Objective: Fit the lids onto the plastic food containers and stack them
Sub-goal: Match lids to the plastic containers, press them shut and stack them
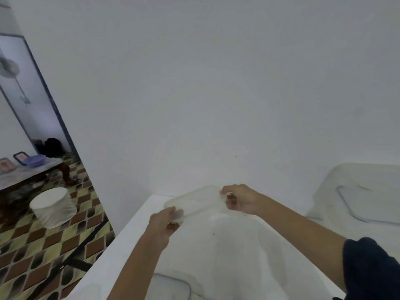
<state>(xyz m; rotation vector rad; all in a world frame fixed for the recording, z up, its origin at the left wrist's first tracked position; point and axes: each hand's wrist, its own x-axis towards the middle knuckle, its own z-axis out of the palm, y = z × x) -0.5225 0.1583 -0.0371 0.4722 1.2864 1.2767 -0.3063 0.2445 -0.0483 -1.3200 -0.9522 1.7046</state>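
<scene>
The plastic container [198,200] is gripped at opposite ends by the left hand [166,221] and right hand [240,199]; light, flexible, slippery plastic is presumed.

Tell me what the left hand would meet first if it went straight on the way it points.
The left hand grips the clear container, so that lies first in its line; beyond it probably the white wall, though depth is unclear.

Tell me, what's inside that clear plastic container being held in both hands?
Nothing shows inside the container; only the white table shows through its clear walls. The picture is blurred, and the left hand and right hand cover its two ends.
</scene>
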